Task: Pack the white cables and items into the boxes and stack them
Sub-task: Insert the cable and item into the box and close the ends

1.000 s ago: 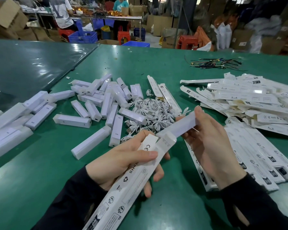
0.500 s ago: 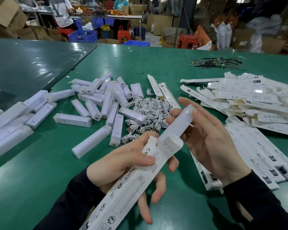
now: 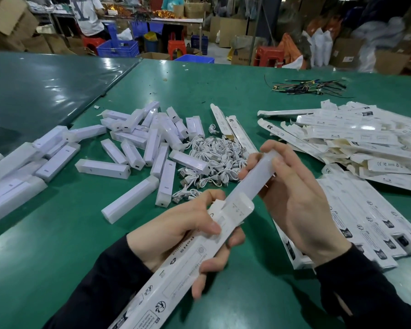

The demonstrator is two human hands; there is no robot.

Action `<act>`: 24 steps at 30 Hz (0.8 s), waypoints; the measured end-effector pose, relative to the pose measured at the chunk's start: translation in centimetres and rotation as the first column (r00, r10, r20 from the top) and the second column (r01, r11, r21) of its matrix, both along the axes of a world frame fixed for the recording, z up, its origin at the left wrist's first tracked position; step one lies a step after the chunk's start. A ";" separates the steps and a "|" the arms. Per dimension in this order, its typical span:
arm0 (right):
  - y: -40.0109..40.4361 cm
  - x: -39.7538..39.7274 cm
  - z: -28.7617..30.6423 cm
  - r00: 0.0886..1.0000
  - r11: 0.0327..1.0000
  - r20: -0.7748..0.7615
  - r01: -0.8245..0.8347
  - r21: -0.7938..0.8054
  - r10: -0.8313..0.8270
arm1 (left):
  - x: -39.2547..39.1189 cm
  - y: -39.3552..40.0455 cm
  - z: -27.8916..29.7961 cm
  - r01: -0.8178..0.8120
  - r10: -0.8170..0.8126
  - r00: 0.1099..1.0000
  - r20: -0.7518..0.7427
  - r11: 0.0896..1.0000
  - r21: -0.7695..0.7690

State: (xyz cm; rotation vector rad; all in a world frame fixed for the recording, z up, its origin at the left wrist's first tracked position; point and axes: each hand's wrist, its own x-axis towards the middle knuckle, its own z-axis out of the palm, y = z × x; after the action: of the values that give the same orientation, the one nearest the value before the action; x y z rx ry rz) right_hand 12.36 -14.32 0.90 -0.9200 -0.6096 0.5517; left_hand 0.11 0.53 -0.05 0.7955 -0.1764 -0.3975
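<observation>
My left hand [image 3: 183, 231] grips a long white printed box [image 3: 176, 276] near its open top end, thumb on the front face. My right hand [image 3: 292, 198] holds a white bar-shaped item [image 3: 254, 179] that sticks partway out of the box mouth, fingers curled round its upper end. Behind the hands lies a heap of coiled white cables [image 3: 214, 160]. Several loose white bar items [image 3: 150, 143] are scattered to the left of the cables.
Flat unfolded white boxes [image 3: 356, 143] pile up at the right, with a neat row of them [image 3: 375, 224] nearer me. More white items [image 3: 12, 176] lie at the left edge. Dark wires [image 3: 309, 86] sit far back on the green table [image 3: 57, 233].
The white item has gone from beside the box mouth into it. My right hand has shifted up along the item and curled round its upper end.
</observation>
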 end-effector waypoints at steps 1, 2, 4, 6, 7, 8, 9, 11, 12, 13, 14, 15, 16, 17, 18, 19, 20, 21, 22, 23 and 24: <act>0.0 0.0 -0.1 1.000 1.000 -0.005 -0.009 0.003 0.009 | 0.0 0.1 0.0 -0.015 0.014 1.000 -0.024 1.000 -0.013; 0.1 -0.1 -0.1 0.999 1.000 -0.021 -0.030 0.006 0.030 | 0.0 0.2 -0.1 -0.025 0.025 0.999 -0.031 1.000 -0.016; 0.4 -0.5 -0.2 0.993 0.995 -0.072 -0.097 -0.004 0.097 | -0.1 0.1 0.0 -0.026 0.026 1.000 -0.016 1.000 0.004; 0.7 -0.9 -0.4 0.981 0.985 -0.100 -0.171 -0.028 0.167 | -0.1 0.0 -0.2 -0.005 0.006 1.000 -0.007 0.999 0.041; 0.8 -1.0 -0.5 0.979 0.982 -0.093 -0.185 -0.045 0.180 | 0.0 0.0 -0.3 0.002 -0.001 1.000 -0.005 0.999 0.044; 0.8 -1.1 -0.6 0.980 0.981 -0.080 -0.186 -0.058 0.181 | 0.0 0.1 -0.2 -0.001 0.001 1.000 0.000 0.999 0.035; 0.8 -1.1 -0.6 0.983 0.982 -0.065 -0.178 -0.064 0.174 | 0.0 0.2 -0.2 -0.010 0.009 1.000 0.011 1.000 0.020; 0.8 -1.0 -0.5 0.987 0.984 -0.043 -0.158 -0.081 0.154 | -0.2 0.6 0.0 -0.021 0.021 0.999 0.030 1.000 -0.010; 0.7 -1.0 -0.5 0.988 0.983 -0.035 -0.153 -0.099 0.150 | -0.2 0.7 0.0 -0.018 0.019 0.999 0.036 1.000 -0.022; 0.7 -1.1 -0.6 0.988 0.981 -0.024 -0.157 -0.115 0.155 | -0.2 0.7 0.0 -0.012 0.013 0.999 0.040 0.999 -0.031; 0.7 -1.2 -0.6 0.987 0.979 -0.009 -0.161 -0.126 0.162 | -0.2 0.7 0.0 -0.006 0.007 0.999 0.042 0.999 -0.033; 0.8 -1.4 -0.7 0.987 0.979 0.006 -0.157 -0.134 0.159 | -0.2 0.7 0.1 -0.004 0.005 0.999 0.045 1.000 -0.029; 0.9 -1.5 -0.7 0.990 0.981 0.015 -0.135 -0.141 0.139 | -0.2 0.7 0.1 -0.005 0.006 0.999 0.049 1.000 -0.019; 1.0 -1.5 -0.8 0.994 0.984 0.022 -0.099 -0.147 0.103 | -0.2 0.7 0.1 -0.009 0.009 0.999 0.051 1.000 -0.006; 1.1 -1.5 -0.9 0.998 0.987 0.030 -0.057 -0.154 0.062 | -0.2 0.7 0.1 -0.014 0.014 0.998 0.054 1.000 0.008; 1.1 -1.5 -1.0 0.999 0.986 0.031 -0.022 -0.163 0.028 | -0.2 0.7 0.1 -0.021 0.019 0.998 0.058 1.000 0.022; 1.1 -1.5 -1.0 1.000 0.985 0.021 -0.008 -0.175 0.012 | -0.2 0.7 0.1 -0.025 0.023 0.998 0.060 0.999 0.032; 1.1 -1.6 -1.0 1.000 0.982 0.010 -0.003 -0.188 0.005 | -0.2 0.6 0.1 -0.026 0.024 0.998 0.060 0.999 0.037; 1.1 -1.7 -1.0 1.000 0.979 0.014 0.001 -0.206 0.002 | -0.2 0.5 0.2 -0.029 0.026 0.998 0.061 0.999 0.037; 1.1 -1.7 -1.1 1.000 0.975 0.019 -0.002 -0.223 0.006 | -0.3 0.4 0.2 -0.037 0.035 0.997 0.064 0.999 0.038; 1.1 -1.8 -1.1 1.000 0.973 0.019 -0.011 -0.229 0.016 | -0.4 0.4 0.3 -0.055 0.051 0.996 0.068 0.997 0.047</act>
State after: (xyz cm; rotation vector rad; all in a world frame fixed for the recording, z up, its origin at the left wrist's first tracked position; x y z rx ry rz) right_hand 10.55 -13.18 -0.24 -1.1414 -0.5790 0.6343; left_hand -0.26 0.88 0.28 0.8600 -0.2081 -0.3264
